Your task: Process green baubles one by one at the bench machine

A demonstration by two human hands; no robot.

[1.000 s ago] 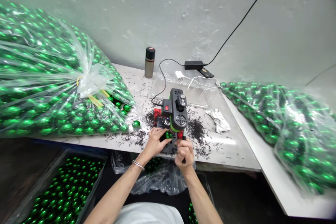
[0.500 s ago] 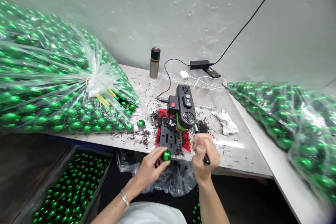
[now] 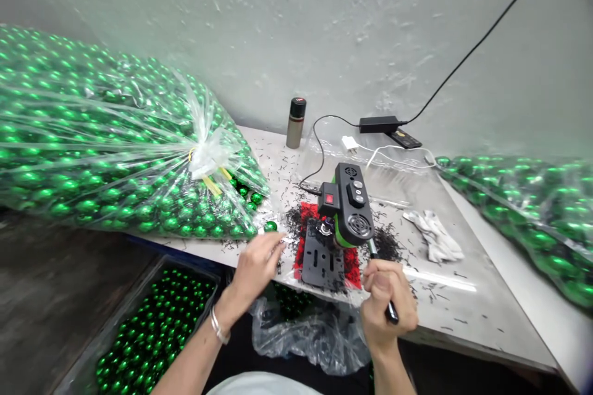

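My right hand [image 3: 388, 302] is wrapped around the black-gripped lever handle [image 3: 392, 312] of a small black and green press [image 3: 353, 205]. The press stands on a dark slotted base plate [image 3: 319, 259] over a red mat [image 3: 353, 268]. My left hand [image 3: 254, 268] is left of the plate, thumb and fingers slightly apart with nothing visible between them. Just beyond its fingertips a shiny green ball [image 3: 270, 226] lies on the table, near the mouth of a big clear bag of green balls [image 3: 152, 197].
Short black bits [image 3: 386, 244] are scattered over the table. White gloves [image 3: 435, 236] lie at the right, a bottle [image 3: 296, 123] and power adapter [image 3: 380, 124] at the back. Another bag of balls [image 3: 523, 222] is far right. Below are a bin of balls [image 3: 152, 321] and clear plastic [image 3: 310, 336].
My left hand has let go of the green ball it held at the plate's front edge and moved left and up toward the loose ball. My right hand stays on the lever. The view has shifted.
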